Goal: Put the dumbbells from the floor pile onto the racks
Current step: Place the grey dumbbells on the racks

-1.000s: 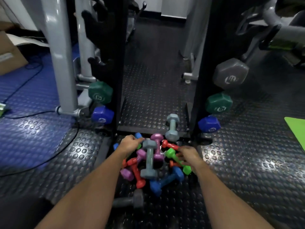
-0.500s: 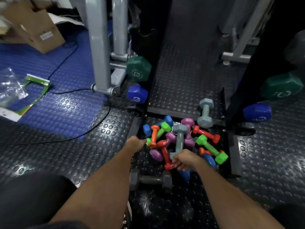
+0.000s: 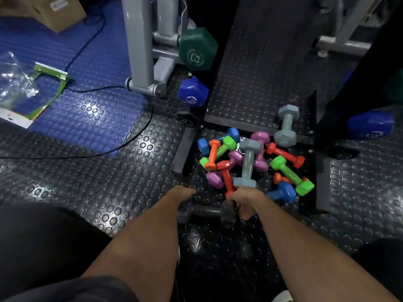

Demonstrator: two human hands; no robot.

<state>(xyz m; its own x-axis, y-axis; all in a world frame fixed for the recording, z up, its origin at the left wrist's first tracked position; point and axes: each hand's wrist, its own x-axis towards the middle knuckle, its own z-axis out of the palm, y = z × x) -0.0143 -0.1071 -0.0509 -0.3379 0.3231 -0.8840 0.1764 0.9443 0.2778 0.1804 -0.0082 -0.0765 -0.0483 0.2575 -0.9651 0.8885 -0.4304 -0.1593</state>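
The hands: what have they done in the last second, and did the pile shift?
Both hands drew back from the far side of the pile to its near edge. The left hand and right hand now reach the black dumbbell; whether either holds it is unclear. The coloured pile looks unmoved.

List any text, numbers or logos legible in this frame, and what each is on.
"3" inside a white ring: end of the green racked dumbbell. The ring's small lettering is too blurred to read.
White round mark on the left blue racked dumbbell: blurred, unreadable.
White mark on the right blue racked dumbbell: blurred, unreadable.
White label on the cardboard box: too small to read.
Floor pile dumbbells: no readable markings.
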